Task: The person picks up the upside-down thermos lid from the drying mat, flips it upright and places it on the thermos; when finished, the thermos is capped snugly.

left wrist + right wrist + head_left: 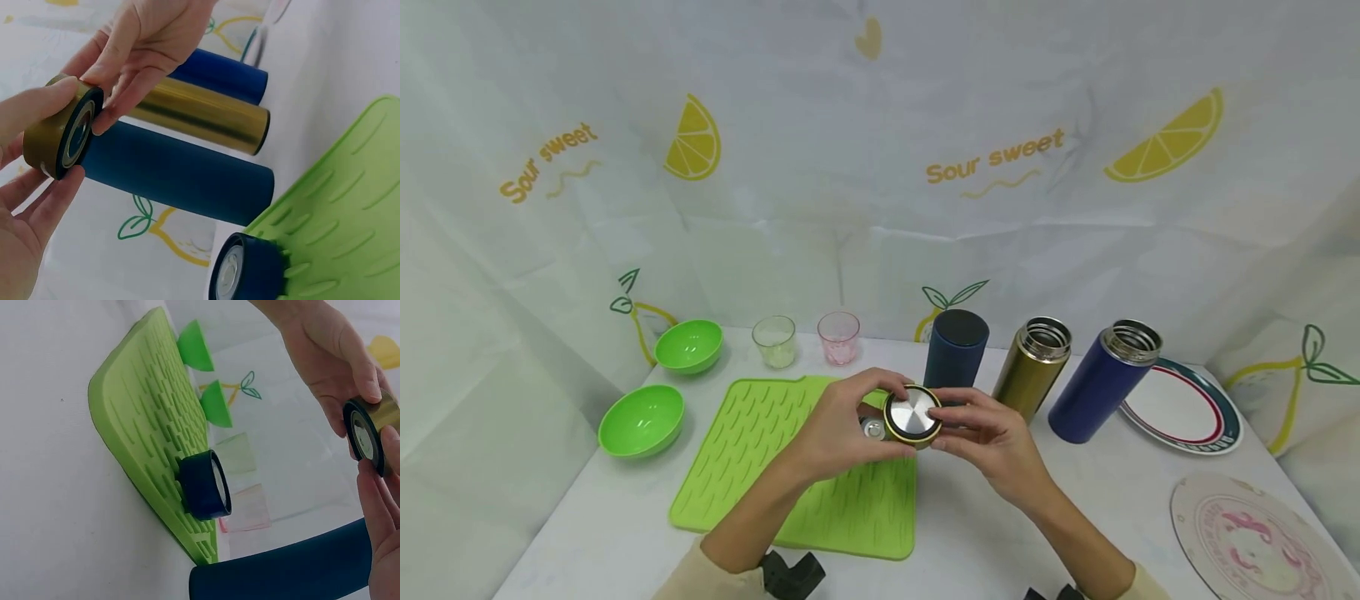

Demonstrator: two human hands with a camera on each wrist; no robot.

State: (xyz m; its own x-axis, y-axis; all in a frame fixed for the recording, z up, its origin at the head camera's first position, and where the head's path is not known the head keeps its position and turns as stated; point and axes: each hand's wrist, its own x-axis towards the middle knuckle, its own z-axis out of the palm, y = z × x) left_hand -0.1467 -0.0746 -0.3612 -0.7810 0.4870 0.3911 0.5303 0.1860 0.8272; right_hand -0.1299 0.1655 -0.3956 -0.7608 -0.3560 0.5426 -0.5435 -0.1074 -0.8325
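At the centre of the head view, both hands pinch the gold lid (912,414), left hand (835,425) and right hand (992,442) on opposite sides, with the open gold flask (1032,367) standing just upper right.

White table (625,533) backed by lemon-printed "Sour sweet" curtain (880,125), evenly lit
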